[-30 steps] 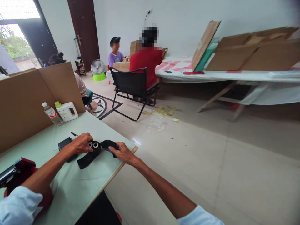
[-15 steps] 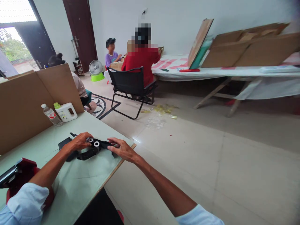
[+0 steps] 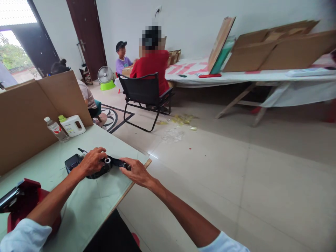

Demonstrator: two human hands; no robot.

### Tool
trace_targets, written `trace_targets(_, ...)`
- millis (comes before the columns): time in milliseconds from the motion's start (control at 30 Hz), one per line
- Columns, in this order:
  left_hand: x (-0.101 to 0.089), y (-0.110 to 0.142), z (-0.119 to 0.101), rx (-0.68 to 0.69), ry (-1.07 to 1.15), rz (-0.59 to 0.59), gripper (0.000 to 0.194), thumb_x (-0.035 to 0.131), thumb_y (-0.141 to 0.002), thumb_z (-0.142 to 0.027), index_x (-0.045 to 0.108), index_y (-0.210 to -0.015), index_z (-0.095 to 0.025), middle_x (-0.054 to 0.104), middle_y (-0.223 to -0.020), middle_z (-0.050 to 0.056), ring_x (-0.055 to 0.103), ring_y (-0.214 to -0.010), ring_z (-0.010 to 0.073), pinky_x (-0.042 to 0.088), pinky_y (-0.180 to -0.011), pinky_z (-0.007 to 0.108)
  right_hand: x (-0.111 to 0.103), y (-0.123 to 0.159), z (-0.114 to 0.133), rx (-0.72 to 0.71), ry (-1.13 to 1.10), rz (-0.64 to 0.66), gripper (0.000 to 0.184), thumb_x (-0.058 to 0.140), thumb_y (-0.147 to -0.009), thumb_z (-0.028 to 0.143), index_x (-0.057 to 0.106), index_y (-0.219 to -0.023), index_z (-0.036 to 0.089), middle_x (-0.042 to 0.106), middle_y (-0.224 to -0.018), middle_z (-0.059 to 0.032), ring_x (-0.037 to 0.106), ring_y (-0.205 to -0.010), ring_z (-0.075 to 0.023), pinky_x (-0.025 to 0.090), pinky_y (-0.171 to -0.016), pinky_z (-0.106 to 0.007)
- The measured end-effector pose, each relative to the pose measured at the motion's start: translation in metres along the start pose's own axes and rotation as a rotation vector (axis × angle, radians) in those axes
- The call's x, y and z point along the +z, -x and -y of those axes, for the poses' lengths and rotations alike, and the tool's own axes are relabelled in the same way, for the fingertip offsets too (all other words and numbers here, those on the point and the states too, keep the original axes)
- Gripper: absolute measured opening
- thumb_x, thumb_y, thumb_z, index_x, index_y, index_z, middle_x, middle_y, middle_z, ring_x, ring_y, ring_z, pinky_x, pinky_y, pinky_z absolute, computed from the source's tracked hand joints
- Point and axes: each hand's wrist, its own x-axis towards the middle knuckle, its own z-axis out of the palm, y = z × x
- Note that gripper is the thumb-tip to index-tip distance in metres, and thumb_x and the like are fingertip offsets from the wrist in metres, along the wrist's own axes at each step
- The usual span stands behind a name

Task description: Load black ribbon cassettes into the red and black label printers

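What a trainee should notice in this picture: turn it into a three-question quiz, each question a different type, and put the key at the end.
1. True or false: from the wearer's view, the white jug stands to the right of the clear bottle.

2. Multiple choice: what does the wearer's right hand hold?
A) the clear bottle
B) a black strip
C) the white jug

3. Fill in the blank: the fan has a bright ____ base.

Key: 1. True. 2. B. 3. green.
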Motion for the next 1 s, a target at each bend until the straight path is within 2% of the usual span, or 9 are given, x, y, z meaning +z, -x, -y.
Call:
trace_targets(133, 0.012, -0.004, -0.005, -0.015, -0.043, 0.025, 0.029, 0.064, -0.078, -0.006, 0.073, -0.099, -0.023, 0.066, -0.134, 0.011, 0.06, -0.125, 0.0316, 0.05, -0.101, 0.048, 0.003, 0.0, 0.0, -0.008, -0.029, -0.032, 0.037, 0.067, -0.085, 0.027, 0.075, -0.121, 0.027, 0.079, -0.11, -0.0036, 0.073, -0.092, -0.0238, 0.058, -0.082, -0.035)
trace_targets(233, 0.014, -0.004, -0.01, -0.008, -0.046, -0.013, 0.017, 0.067, -0.08, -0.009, 0.073, -0.09, -0.021, 0.068, -0.132, 0.012, 0.059, -0.126, 0.0327, 0.049, -0.101, 0.05, 0.005, 0.0, 0.001, -0.003, -0.037, -0.03, 0.038, 0.068, -0.085, 0.027, 0.074, -0.123, 0.027, 0.078, -0.112, -0.0039, 0.073, -0.093, -0.0234, 0.058, -0.083, -0.035)
trace_targets(300, 0.01, 0.0, -0.013, 0.001, 0.001, -0.052, 0.011, 0.068, -0.081, -0.01, 0.071, -0.083, -0.021, 0.07, -0.13, 0.011, 0.061, -0.124, 0.0316, 0.048, -0.101, 0.049, 0.005, 0.0, 0.001, 0.001, -0.044, -0.025, 0.04, 0.068, -0.085, 0.028, 0.072, -0.125, 0.025, 0.077, -0.115, -0.0052, 0.073, -0.095, -0.0235, 0.058, -0.085, -0.036)
trace_targets(467, -0.012, 0.026, -0.021, 0.005, 0.284, -0.197, 0.012, 0.064, -0.08, -0.009, 0.066, -0.081, -0.021, 0.075, -0.121, 0.007, 0.071, -0.104, 0.0216, 0.053, -0.096, 0.038, 0.005, 0.002, -0.001, -0.042, -0.029, -0.02, 0.052, 0.072, -0.085, 0.03, 0.065, -0.135, 0.021, 0.072, -0.126, -0.0101, 0.07, -0.11, -0.0262, 0.058, -0.095, -0.041)
trace_targets(600, -0.031, 0.055, -0.032, 0.003, 0.376, -0.335, 0.007, 0.066, -0.08, -0.016, 0.065, -0.076, -0.022, 0.079, -0.107, 0.007, 0.074, -0.096, 0.0211, 0.056, -0.09, 0.036, 0.005, 0.004, 0.01, -0.23, 0.1, -0.144, 0.065, 0.079, -0.082, 0.031, 0.058, -0.143, 0.02, 0.065, -0.135, -0.015, 0.063, -0.125, -0.0318, 0.052, -0.108, -0.052)
trace_targets(667, -0.038, 0.07, -0.039, 0.001, 0.415, -0.409, 0.006, 0.068, -0.081, -0.02, 0.065, -0.075, -0.022, 0.08, -0.103, 0.007, 0.074, -0.091, 0.0207, 0.057, -0.084, 0.034, 0.009, 0.005, 0.024, -0.364, 0.164, -0.219, 0.071, 0.082, -0.082, 0.032, 0.055, -0.146, 0.02, 0.062, -0.141, -0.017, 0.058, -0.131, -0.0352, 0.049, -0.112, -0.056)
trace_targets(733, -0.043, 0.083, -0.046, -0.002, 0.45, -0.469, 0.007, 0.07, -0.081, -0.023, 0.066, -0.075, -0.022, 0.08, -0.1, 0.008, 0.075, -0.087, 0.0202, 0.057, -0.08, 0.034, 0.018, 0.007, 0.041, -0.503, 0.166, -0.252, 0.071, 0.081, -0.084, 0.032, 0.053, -0.149, 0.022, 0.061, -0.142, -0.0168, 0.058, -0.131, -0.0352, 0.05, -0.111, -0.056)
trace_targets(867, -0.045, 0.11, -0.058, -0.067, 0.453, -0.552, 0.011, 0.072, -0.083, -0.025, 0.067, -0.075, -0.022, 0.08, -0.098, 0.008, 0.075, -0.085, 0.0202, 0.058, -0.078, 0.034, 0.046, 0.012, 0.074, -0.705, 0.006, -0.307, 0.052, 0.068, -0.096, 0.029, 0.056, -0.146, 0.025, 0.066, -0.134, -0.0146, 0.064, -0.125, -0.0293, 0.055, -0.106, -0.047)
trace_targets(1000, -0.037, 0.145, -0.066, -0.174, 0.457, -0.647, 0.013, 0.072, -0.085, -0.025, 0.068, -0.073, -0.022, 0.08, -0.098, 0.007, 0.075, -0.089, 0.0213, 0.059, -0.082, 0.035, 0.073, 0.021, 0.095, -0.734, -0.183, -0.256, 0.037, 0.059, -0.101, 0.028, 0.065, -0.137, 0.029, 0.073, -0.12, -0.011, 0.07, -0.111, -0.0269, 0.059, -0.096, -0.045)
